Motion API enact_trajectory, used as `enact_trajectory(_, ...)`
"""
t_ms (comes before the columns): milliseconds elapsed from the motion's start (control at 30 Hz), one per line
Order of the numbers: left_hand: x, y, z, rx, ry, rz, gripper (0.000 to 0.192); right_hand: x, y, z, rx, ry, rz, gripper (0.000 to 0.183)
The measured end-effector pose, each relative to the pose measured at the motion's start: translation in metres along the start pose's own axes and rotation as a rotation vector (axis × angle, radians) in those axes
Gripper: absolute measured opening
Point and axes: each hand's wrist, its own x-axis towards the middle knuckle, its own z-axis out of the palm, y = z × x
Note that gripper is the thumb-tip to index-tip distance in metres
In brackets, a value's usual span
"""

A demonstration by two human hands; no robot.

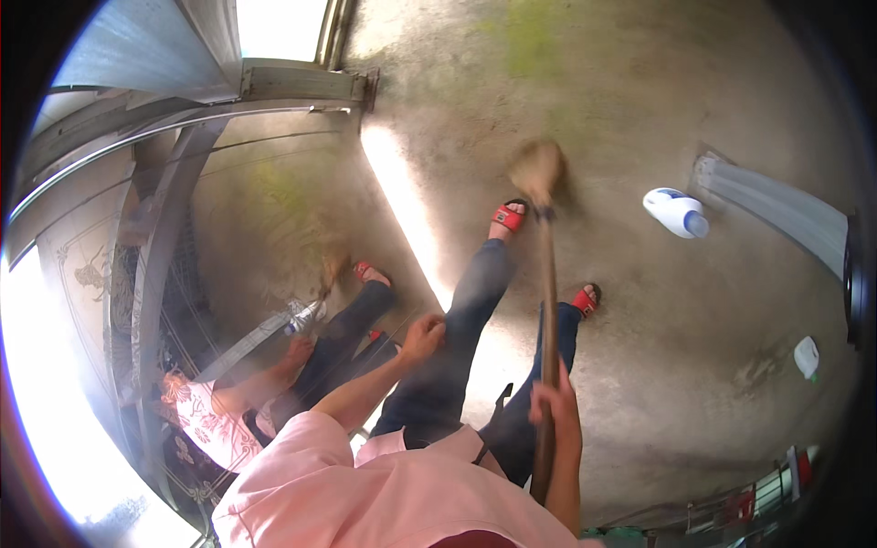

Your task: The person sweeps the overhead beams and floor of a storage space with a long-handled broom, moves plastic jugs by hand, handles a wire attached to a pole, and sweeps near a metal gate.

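My right hand (558,404) is wrapped around the wooden handle of a broom (548,288), whose blurred, fan-shaped brown head (539,168) is at the concrete floor (630,288), just beyond my forward foot in a red slide sandal (509,216). My other foot, in a matching sandal (586,300), stands to the right of the handle. My left hand (423,337) hangs beside my thigh with its fingers curled; no object shows in it. A white plastic bottle with a blue cap (675,212) lies on the floor right of the broom head.
A reflective glass panel (274,226) with etched patterns rises close at my left, mirroring me. A grey metal post (774,205) stands at the right. A smaller white jug (807,357) lies farther right. Red and white metal items (747,500) sit at lower right.
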Motion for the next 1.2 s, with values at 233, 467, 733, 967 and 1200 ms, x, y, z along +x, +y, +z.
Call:
enact_trajectory(233,-0.012,0.003,0.016,0.346,-0.024,0.13,0.035,-0.174,0.0,0.009,0.262,0.413,0.232,0.078)
enact_trajectory(467,0.001,-0.007,0.016,0.427,-0.049,0.253,0.031,-0.015,-0.039,0.043,-0.263,-0.184,-0.045,0.08)
enact_trajectory(733,0.003,0.005,0.012,0.439,0.027,0.321,0.027,0.194,-0.137,0.143,-0.419,-0.171,-0.33,0.074)
enact_trajectory(967,0.007,0.016,0.015,0.58,-0.06,0.445,0.024,0.001,-0.02,-0.001,0.158,-0.006,-0.127,0.073)
enact_trajectory(1200,0.008,0.019,0.029,0.963,-0.104,0.335,0.032,-0.178,0.02,0.001,0.265,0.296,0.12,0.068)
